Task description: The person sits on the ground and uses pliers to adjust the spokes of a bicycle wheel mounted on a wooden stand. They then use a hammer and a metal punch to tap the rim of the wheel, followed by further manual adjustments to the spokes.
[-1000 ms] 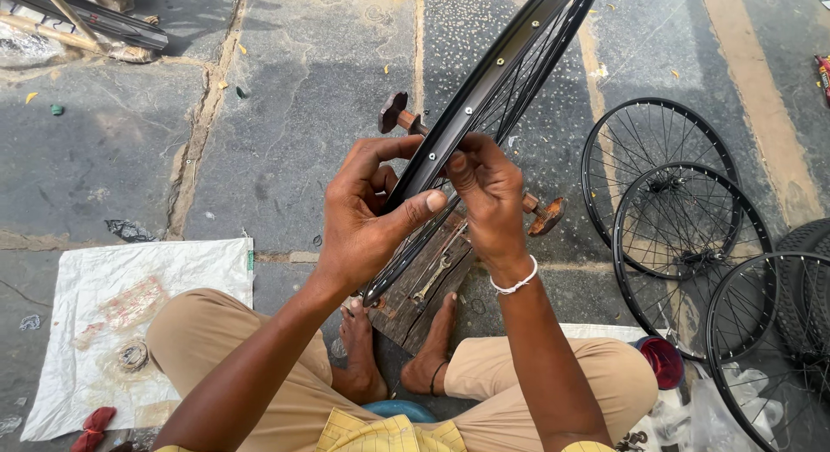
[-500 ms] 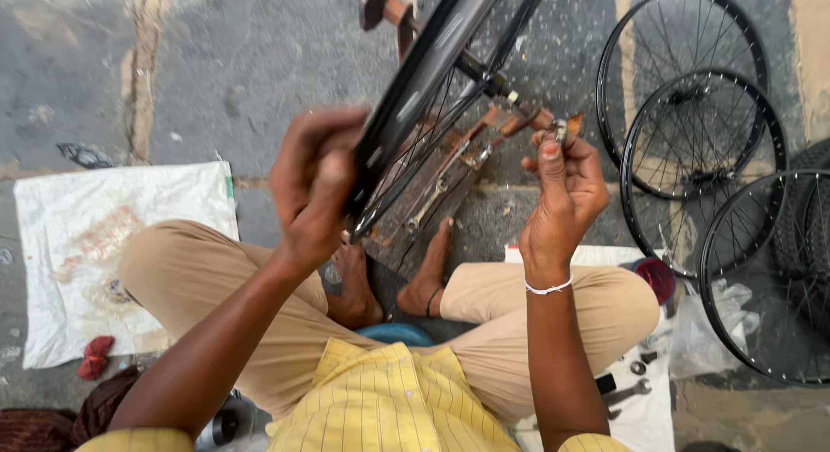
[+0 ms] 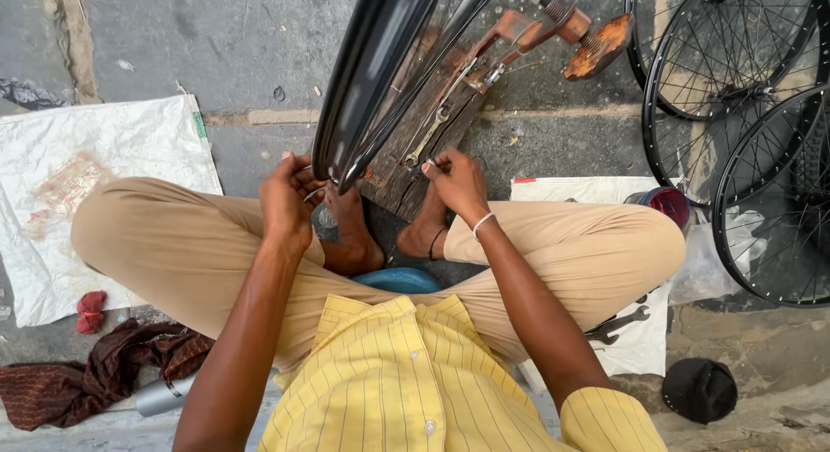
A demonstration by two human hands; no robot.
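Note:
A black bicycle wheel rim (image 3: 367,80) with thin spokes stands on edge in front of me, its lower end between my bare feet. My left hand (image 3: 290,197) grips the rim's lower edge, fingers curled about it. My right hand (image 3: 454,182) pinches a thin spoke (image 3: 441,124) just right of the rim, fingertips closed on it. Behind the rim a worn wooden stand (image 3: 432,132) with rusty metal arms holds the wheel. I sit cross-legged in tan trousers and a yellow striped shirt.
Several black spoked wheels (image 3: 735,115) lie at the right. A white sack (image 3: 78,184) lies at the left, a red rag (image 3: 91,309) and brown cloth (image 3: 95,374) nearby. A red-lidded tin (image 3: 666,206), a spanner (image 3: 618,324) and a black cap (image 3: 699,387) sit at the right.
The view tipped down and nearer. Both hands dropped to the rim's lower end near my feet; my right hand, raised and apart before, now pinches a spoke.

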